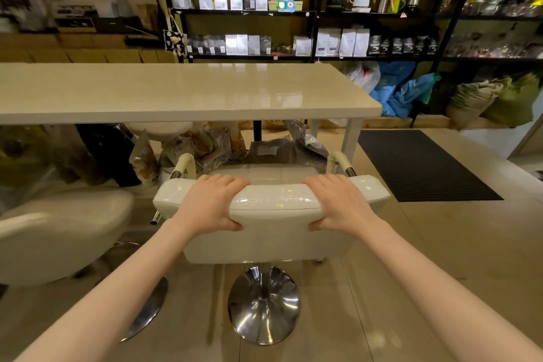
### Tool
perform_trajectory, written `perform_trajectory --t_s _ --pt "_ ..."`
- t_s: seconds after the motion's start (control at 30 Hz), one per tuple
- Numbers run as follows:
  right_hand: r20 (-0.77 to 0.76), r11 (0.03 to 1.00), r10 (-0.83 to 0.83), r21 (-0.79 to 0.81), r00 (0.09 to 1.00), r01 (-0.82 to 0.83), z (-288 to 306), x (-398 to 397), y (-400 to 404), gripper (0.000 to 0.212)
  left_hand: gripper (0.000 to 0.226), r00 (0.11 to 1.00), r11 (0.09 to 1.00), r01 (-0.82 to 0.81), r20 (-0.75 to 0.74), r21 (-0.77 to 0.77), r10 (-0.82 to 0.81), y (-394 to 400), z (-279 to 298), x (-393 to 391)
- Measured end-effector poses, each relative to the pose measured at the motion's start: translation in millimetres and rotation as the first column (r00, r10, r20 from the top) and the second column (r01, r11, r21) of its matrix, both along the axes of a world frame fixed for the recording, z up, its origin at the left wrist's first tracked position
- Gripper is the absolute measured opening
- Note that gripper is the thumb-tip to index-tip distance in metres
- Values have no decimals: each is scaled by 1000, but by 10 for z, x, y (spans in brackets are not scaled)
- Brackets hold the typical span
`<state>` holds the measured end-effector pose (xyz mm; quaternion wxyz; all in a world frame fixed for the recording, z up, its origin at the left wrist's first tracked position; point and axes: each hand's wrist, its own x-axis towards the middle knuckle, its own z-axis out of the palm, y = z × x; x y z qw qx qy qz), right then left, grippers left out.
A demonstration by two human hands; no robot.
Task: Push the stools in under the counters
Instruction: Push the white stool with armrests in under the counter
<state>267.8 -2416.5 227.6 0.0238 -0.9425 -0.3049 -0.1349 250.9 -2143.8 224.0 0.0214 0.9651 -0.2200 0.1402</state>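
Observation:
A cream padded stool (274, 203) with armrests and a chrome round base (263, 304) stands in front of the long cream counter (182, 91). My left hand (210, 204) grips the left part of its backrest top, fingers over the front and thumb behind. My right hand (338, 203) grips the right part the same way. The seat's front edge lies near the counter's near edge. A second cream stool (63, 232) stands to the left, outside the counter. A third stool seat (160, 128) shows under the counter.
Foil bags and a dark sack (205, 147) are piled on the floor under the counter, just ahead of the stool. A white counter leg (351, 141) stands at the right. A black floor mat (420, 164) lies to the right. Shelves with goods (323, 9) line the back wall.

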Motion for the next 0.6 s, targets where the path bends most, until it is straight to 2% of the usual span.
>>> perform_trajectory --t_s 0.3,0.43,0.5,0.6 --pt "18 1000 16 -25 1000 -15 14 -68 29 88 84 1000 999 -22 -22 25 22 -7 18 -76" --pt "-9 1000 3 24 1000 -3 30 -143 14 91 87 994 998 -29 -104 50 34 -27 77 -94" --pt "-62 998 -21 62 998 25 50 -209 -14 97 94 982 993 -87 -163 79 99 -91 163 -93" --pt "-112 983 -60 167 992 79 105 -346 -174 104 121 957 986 -162 -237 44 168 -342 294 -160"
